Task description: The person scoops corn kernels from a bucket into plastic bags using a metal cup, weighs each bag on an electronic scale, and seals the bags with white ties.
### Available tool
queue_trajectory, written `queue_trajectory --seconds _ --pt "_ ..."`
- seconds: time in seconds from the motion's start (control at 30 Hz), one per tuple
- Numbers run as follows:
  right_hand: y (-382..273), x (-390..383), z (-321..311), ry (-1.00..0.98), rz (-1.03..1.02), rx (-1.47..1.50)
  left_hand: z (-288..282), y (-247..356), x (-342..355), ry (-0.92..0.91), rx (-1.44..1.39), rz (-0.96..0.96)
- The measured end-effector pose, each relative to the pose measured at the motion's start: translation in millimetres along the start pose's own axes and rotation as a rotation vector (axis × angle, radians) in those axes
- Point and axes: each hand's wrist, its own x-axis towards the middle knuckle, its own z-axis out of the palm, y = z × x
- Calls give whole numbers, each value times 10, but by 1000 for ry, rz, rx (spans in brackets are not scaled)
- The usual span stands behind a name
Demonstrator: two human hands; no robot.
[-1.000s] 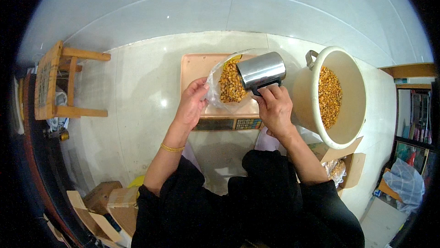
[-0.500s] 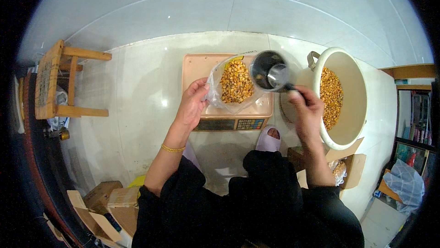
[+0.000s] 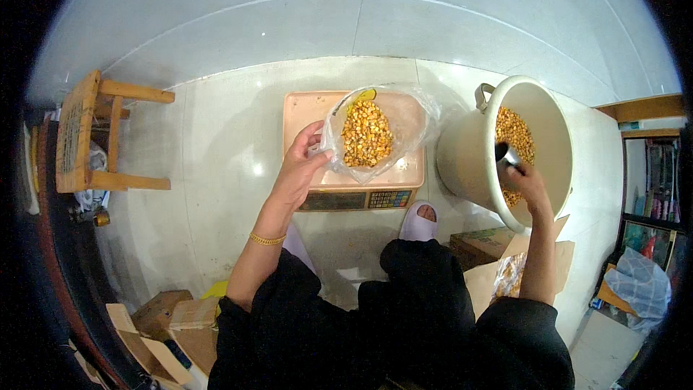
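Observation:
My left hand [image 3: 303, 158] pinches the left edge of a clear plastic bag [image 3: 415, 119], holding its mouth wide. Yellow-brown corn kernels [image 3: 367, 136] fill the lower part of the bag, which rests on the pink pan of a weighing scale [image 3: 299, 119]. On the right stands a deep cream bucket [image 3: 462, 148] with more kernels [image 3: 516, 130] inside. My right hand [image 3: 529, 182] reaches into it, closed on the handle of a dark scoop [image 3: 504, 155]. The scoop is down at the kernels, partly hidden by the bucket's rim, and its load cannot be made out.
A wooden stool [image 3: 112, 130] lies on its side at the left. Open cardboard boxes [image 3: 484, 246] stand below the bucket, and others [image 3: 162, 310] at the lower left. A shelf [image 3: 650, 195] lines the right side, and a pale wall [image 3: 289, 22] rises behind the scale.
My right hand has carried the scoop from above the bag rightward into the bucket. The left hand keeps its hold on the bag's edge.

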Motion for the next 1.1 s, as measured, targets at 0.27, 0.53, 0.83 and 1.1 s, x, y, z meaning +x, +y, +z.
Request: queue_trajectory --seconds 0.27,0.53,0.83,1.1 --pt "-247 83 115 -277 -136 -298 -62 -44 -4 2 -48 -23" --pt "-623 -233 10 564 -284 -270 33 42 -91 72 193 -75" --pt "-2004 -104 1232 493 -665 -121 -22 -55 -51 76 326 -44" --pt "-1944 227 1191 -328 -102 1149 -279 173 -46 314 377 105"
